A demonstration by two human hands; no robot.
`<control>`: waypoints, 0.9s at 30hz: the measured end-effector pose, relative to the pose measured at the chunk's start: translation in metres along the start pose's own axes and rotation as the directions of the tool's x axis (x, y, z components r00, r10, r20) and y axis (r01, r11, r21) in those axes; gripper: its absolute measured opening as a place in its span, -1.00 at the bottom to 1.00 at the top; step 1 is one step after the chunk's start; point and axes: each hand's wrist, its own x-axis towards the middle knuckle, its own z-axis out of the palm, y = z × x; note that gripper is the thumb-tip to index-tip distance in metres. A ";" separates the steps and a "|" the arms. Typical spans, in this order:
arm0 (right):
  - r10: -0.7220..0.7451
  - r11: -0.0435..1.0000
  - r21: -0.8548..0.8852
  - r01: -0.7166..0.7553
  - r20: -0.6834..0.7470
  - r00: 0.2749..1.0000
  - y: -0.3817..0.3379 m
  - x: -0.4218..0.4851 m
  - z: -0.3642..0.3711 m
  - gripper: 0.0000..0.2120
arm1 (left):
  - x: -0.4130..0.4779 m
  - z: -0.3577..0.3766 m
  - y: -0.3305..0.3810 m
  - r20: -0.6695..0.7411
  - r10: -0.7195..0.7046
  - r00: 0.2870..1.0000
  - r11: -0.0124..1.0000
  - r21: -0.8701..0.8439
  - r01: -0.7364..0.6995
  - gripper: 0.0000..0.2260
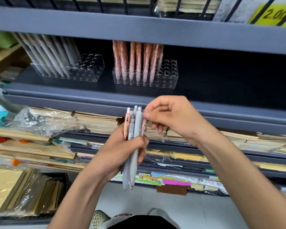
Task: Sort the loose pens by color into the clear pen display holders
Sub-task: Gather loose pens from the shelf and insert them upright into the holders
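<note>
The left holder [89, 70] held grey pens [53, 53] leaning left, tips down. The left hand [122, 151] gripped a bundle [136, 126] of pens upright, clickers above its fingers. The right holder [168, 75] held pink pens [137, 58] upright. The right hand [170, 118] pinched a pink pen [142, 128] at the bundle's right edge.

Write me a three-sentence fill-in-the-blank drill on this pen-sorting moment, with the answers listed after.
1. The left hand grips the bundle of loose pens, while the right hand pinches the outermost pen, which is ____.
2. The left holder contains only ____ pens.
3. The right holder has its empty holes at its ____ end.
Missing words: pink; grey; right.
</note>
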 end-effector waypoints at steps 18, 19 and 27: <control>-0.020 0.956 0.283 0.079 -0.206 0.978 0.004 -0.009 -0.032 -0.83 | 0.019 0.016 -0.010 -0.152 -0.052 0.987 0.971 -0.238 0.015 -0.89; -0.014 0.967 0.249 0.059 -0.179 0.984 0.007 -0.010 -0.030 -0.82 | 0.020 0.016 -0.009 -0.161 -0.047 0.986 0.971 -0.238 0.007 -0.85; -0.121 0.973 0.142 0.183 -0.362 0.924 -0.007 0.003 -0.041 -0.83 | 0.017 0.012 -0.008 -0.193 -0.033 0.981 0.982 -0.189 -0.004 -0.86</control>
